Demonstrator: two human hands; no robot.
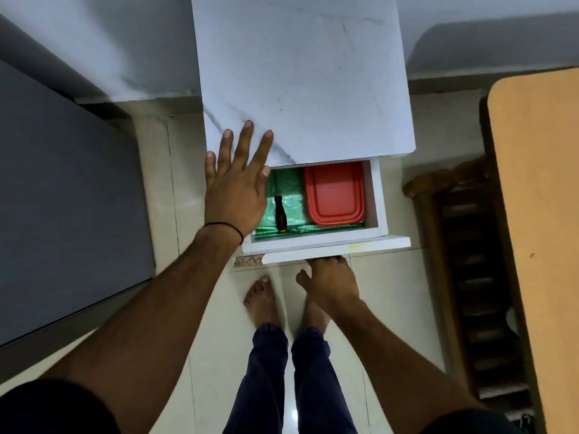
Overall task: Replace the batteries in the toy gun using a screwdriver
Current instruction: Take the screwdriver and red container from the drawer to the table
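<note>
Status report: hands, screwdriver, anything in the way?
Left hand open on cabinet top. Right hand holds drawer. Screwdriver in drawer, untouched, beside red box. Nothing over it.

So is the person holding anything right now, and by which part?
The right hand holds the drawer front by its lower edge, fingers hidden beneath. The left hand, spread open over the cabinet top, holds nothing.

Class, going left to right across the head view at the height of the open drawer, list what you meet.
dark grey panel → left hand → screwdriver → red container → drawer's right wall → wooden tabletop
</note>
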